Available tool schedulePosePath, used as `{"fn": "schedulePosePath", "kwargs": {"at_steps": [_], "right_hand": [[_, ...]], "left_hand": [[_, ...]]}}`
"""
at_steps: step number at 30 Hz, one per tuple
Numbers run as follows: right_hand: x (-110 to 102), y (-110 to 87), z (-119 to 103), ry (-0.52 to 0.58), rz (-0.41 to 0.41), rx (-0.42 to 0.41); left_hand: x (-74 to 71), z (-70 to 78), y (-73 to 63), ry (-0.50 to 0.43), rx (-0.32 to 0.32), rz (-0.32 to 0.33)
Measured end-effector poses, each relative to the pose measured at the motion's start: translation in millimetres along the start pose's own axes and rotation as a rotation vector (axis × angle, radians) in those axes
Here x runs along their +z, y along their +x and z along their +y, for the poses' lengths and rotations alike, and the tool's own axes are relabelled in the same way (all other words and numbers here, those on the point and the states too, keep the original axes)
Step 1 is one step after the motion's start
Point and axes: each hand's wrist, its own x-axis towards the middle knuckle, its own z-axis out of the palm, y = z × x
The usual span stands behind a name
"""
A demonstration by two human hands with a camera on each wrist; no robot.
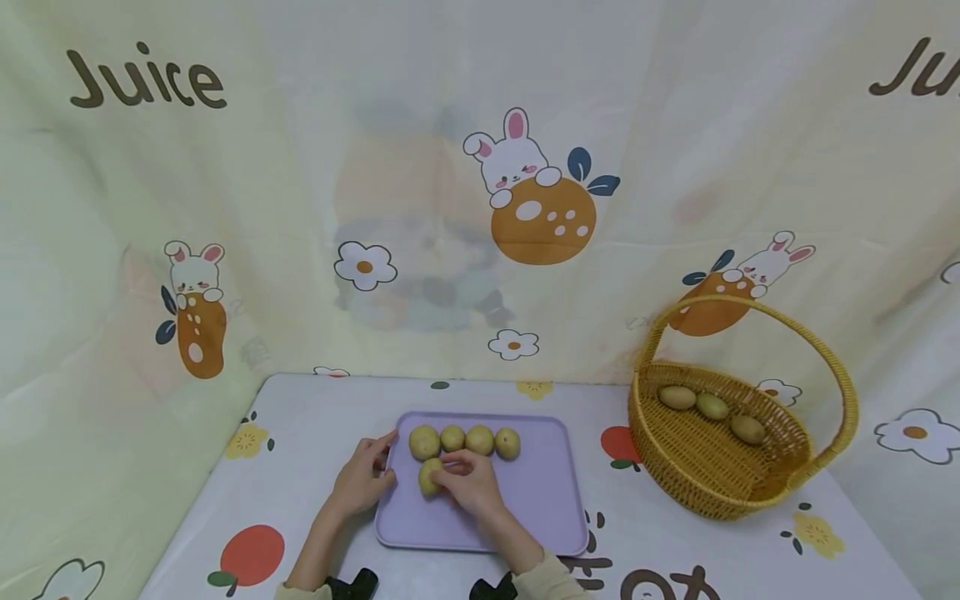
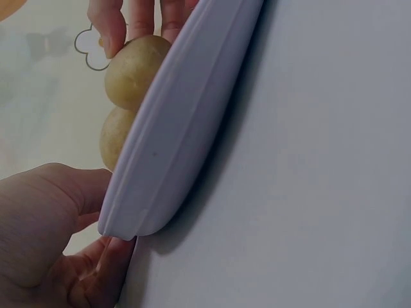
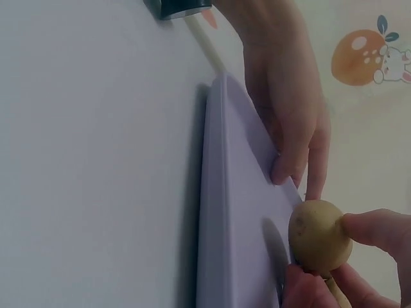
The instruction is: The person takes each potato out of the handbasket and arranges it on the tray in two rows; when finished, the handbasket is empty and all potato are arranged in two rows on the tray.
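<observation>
A lilac tray (image 1: 528, 508) lies on the table, with a row of several potatoes (image 1: 480, 440) along its far side. My right hand (image 1: 474, 485) pinches another potato (image 3: 319, 236) between thumb and fingers, over the tray in front of the row's left end. At the tray's left edge, my left hand (image 1: 362, 477) holds the rim, thumb on the inner side and fingers outside. In the left wrist view, the tray's side wall hides part of the potatoes. Whether the held potato touches the tray, I cannot tell.
A yellow woven basket (image 1: 675, 471) with a tall handle stands on the right of the table, holding three potatoes (image 1: 712, 406). A printed cloth (image 1: 420, 100) hangs behind the table. The tabletop (image 1: 315, 408) is covered with a fruit-patterned cloth.
</observation>
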Motion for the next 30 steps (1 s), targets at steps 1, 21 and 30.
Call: {"fn": "schedulePosePath", "kwargs": {"at_steps": [1,21,30], "right_hand": [[1.1,0.3,0.3,-0.009,0.003,-0.013],[9.3,3.9,2.3,-0.047,0.026,-0.080],[8.9,4.9,1.0,-0.024,0.037,0.009]], "left_hand": [[0.1,0.1,0.0,0.000,-0.002,-0.001],[-1.0,4.9,-0.6,0.001,0.003,0.013],[-1.5,5.1,-2.1,0.000,0.036,0.024]]}}
